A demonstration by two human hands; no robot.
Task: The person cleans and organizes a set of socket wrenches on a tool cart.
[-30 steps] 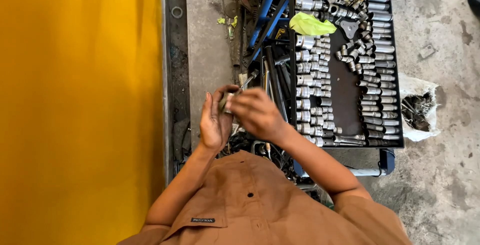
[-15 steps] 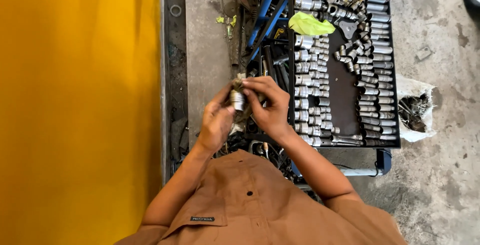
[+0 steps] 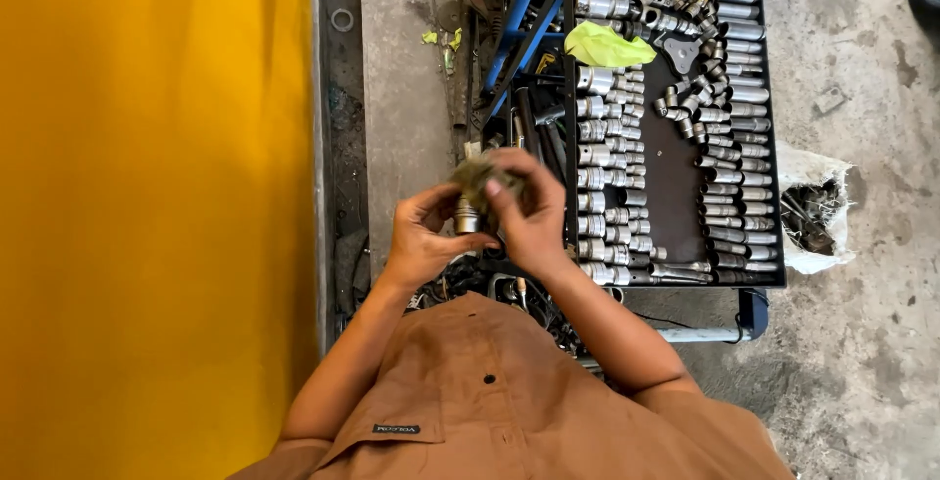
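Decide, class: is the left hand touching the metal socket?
Touching. The head view shows the left hand with its fingers wrapped against the metal socket, no gap between them, while the right hand presses a dirty rag over its top.

My right hand (image 3: 529, 211) covers most of the grimy rag (image 3: 477, 176) and the upper end of the metal socket (image 3: 466, 216), so I cannot tell how much of the socket the rag wraps. Beside the socket tray (image 3: 676, 196), the white bag's (image 3: 813, 211) contents are too small to make out.
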